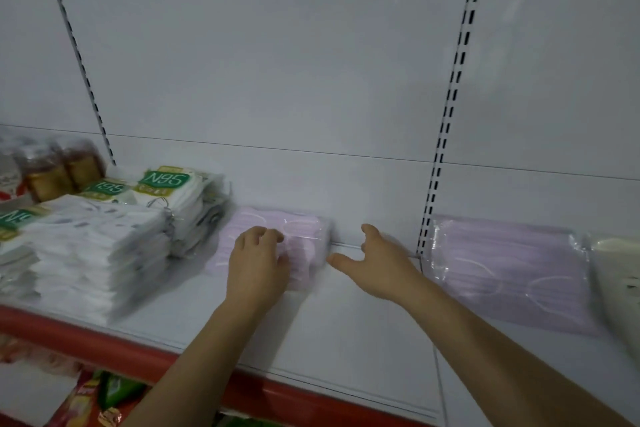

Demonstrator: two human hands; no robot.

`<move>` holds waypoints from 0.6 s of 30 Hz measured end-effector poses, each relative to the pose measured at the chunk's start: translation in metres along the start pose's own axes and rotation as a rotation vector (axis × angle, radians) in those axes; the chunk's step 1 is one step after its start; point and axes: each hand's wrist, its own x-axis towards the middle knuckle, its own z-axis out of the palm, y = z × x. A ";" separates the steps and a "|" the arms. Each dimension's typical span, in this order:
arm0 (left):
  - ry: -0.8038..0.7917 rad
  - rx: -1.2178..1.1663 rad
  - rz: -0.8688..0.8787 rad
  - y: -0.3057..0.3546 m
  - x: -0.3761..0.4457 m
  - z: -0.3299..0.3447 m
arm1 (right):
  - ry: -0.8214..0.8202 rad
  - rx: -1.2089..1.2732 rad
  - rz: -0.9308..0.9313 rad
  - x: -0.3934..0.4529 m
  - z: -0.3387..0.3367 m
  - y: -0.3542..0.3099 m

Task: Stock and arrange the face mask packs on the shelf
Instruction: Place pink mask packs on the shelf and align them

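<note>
A pink pack of face masks (304, 232) lies flat on the white shelf (346, 329), near the back panel. My left hand (258, 263) rests on top of it with the fingers bent over its upper face. My right hand (374, 260) hovers just to the right of that pack, fingers spread and holding nothing. A second pink pack (512, 270) in clear wrap lies further right, past the slotted upright. White N95 mask packs (97, 246) are stacked at the left, with more (180, 198) behind them.
The shelf has a red front edge (104, 347). A slotted upright (446, 121) divides the back panel. Wrapped brown goods (59, 170) stand at the far left. A white pack (620, 281) lies at the right edge. Colourful packets (100, 399) sit on the shelf below.
</note>
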 end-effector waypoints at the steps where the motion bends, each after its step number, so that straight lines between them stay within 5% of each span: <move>1: -0.036 0.044 -0.010 -0.015 0.004 -0.001 | -0.034 0.062 0.055 0.007 0.007 -0.008; 13: -0.317 0.163 0.100 -0.085 0.059 0.007 | 0.084 0.256 0.360 0.072 0.067 -0.058; 18: -0.189 0.049 0.088 -0.083 0.067 0.013 | 0.102 0.525 0.495 0.091 0.066 -0.061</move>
